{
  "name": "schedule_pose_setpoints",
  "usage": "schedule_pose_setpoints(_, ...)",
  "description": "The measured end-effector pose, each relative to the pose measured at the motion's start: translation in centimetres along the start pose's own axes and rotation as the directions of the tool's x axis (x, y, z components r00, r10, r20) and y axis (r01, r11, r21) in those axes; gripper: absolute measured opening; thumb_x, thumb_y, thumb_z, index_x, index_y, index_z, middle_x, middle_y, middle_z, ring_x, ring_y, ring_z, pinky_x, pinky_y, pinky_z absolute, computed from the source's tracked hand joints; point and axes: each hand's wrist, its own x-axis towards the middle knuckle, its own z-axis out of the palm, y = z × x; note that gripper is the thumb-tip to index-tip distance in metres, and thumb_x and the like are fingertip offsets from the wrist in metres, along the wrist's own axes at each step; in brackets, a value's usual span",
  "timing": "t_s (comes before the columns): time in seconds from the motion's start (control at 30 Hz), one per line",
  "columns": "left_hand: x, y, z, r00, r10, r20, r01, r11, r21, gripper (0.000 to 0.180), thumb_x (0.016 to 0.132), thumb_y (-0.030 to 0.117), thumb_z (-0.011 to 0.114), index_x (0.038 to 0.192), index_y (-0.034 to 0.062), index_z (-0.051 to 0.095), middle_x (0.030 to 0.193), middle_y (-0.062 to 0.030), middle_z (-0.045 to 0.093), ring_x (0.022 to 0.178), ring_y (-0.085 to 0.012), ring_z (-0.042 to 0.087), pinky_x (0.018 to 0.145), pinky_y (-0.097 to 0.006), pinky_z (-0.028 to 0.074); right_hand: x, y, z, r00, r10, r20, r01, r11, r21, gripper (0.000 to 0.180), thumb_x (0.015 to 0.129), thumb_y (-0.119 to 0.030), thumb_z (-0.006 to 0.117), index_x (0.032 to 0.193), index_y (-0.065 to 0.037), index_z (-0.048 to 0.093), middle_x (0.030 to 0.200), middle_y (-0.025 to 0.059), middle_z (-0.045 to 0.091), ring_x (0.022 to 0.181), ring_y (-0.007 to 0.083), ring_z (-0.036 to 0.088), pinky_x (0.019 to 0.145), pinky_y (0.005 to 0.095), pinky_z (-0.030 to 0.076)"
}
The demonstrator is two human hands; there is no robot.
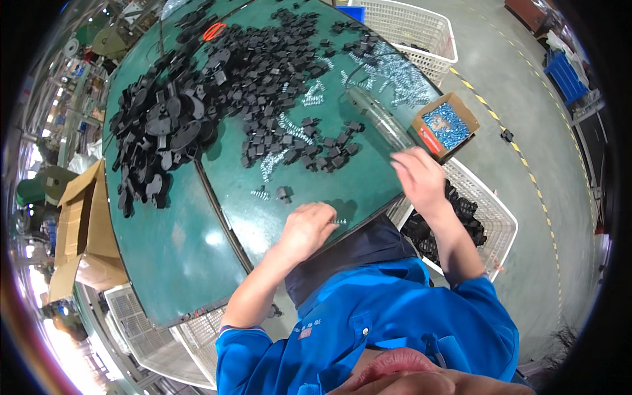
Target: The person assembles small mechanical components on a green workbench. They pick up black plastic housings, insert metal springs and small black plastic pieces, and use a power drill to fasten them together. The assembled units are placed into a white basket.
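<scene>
My left hand (308, 230) is closed just above the table's near edge, its fingers curled over something I cannot make out. A small coil spring (340, 222) shows beside its fingertips. My right hand (420, 179) is raised over the right edge, fingers bent and drawn together. What they hold, if anything, is hidden. Up against that hand lies the near end of a long grey, tube-shaped tool (378, 117), blurred and slanting up to the left. A single black block-shaped part (284, 193) and several springs (261, 194) rest in front of my left hand.
The green table (178, 263) carries heaps of small black blocks (263, 72), larger black rounded parts (164, 122), loose springs (401, 76) and orange-handled scissors (214, 31). On the right are a carton of bluish screws (447, 125) and a white crate (497, 217) with black parts.
</scene>
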Motion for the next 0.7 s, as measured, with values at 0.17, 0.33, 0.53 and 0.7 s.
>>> schedule_pose_setpoints(0.17, -1.1, -2.3, -1.3, 0.94, -0.308, -0.147, 0.291, 0.949, -0.125, 0.019, 0.077, 0.003, 0.075, 0.092, 0.0012, 0.062, 0.08, -0.0121, 0.063, 0.071, -0.0253, 0.064, 0.064, -0.034, 0.051, 6.7, 0.1, 6.9, 0.943, -0.019, 0.333, 0.162, 0.899, -0.408, 0.012, 0.085, -0.007, 0.056, 0.093, -0.006, 0.065, 0.087, 0.0115, 0.064, 0.077, 0.0269, 0.07, 0.066, 0.0349, 0.057)
schedule_pose_setpoints(0.33, -2.8, -2.4, -1.1, 0.806, -0.588, -0.062, 0.376, 0.59, -0.715, 0.014, 0.085, 0.003, 0.073, 0.097, 0.0009, 0.066, 0.079, -0.0013, 0.064, 0.07, -0.0091, 0.06, 0.063, -0.025, 0.049, 7.4, 2.4, 10.4, 0.848, 0.136, 0.513, 0.191, 0.825, -0.533, 0.011, 0.086, -0.007, 0.054, 0.094, -0.005, 0.06, 0.091, 0.01, 0.063, 0.082, 0.0282, 0.069, 0.067, 0.0407, 0.057)
schedule_pose_setpoints(0.53, -2.0, -1.2, 0.5, 0.743, -0.666, 0.063, 0.141, 0.064, -0.988, 0.018, 0.094, 0.005, 0.065, 0.11, -0.0021, 0.065, 0.09, -0.0083, 0.067, 0.078, -0.0154, 0.065, 0.07, -0.028, 0.053, 5.7, 0.4, 8.2, 0.958, -0.02, 0.286, 0.116, 0.939, -0.323, 0.015, 0.082, -0.01, 0.064, 0.095, -0.003, 0.06, 0.092, 0.0105, 0.062, 0.083, 0.0255, 0.068, 0.066, 0.0389, 0.056)
schedule_pose_setpoints(0.7, -1.2, -1.1, 0.7, 0.769, -0.633, 0.088, 0.138, 0.03, -0.99, 0.017, 0.095, 0.007, 0.064, 0.11, -0.001, 0.065, 0.091, -0.0093, 0.068, 0.079, -0.0174, 0.065, 0.071, -0.03, 0.053, 3.0, -3.6, 3.0, 0.942, -0.035, 0.335, -0.176, 0.795, 0.58, 0.021, 0.084, -0.01, 0.064, 0.102, 0.001, 0.065, 0.094, 0.0121, 0.063, 0.069, 0.0171, 0.061, 0.06, 0.0294, 0.049)
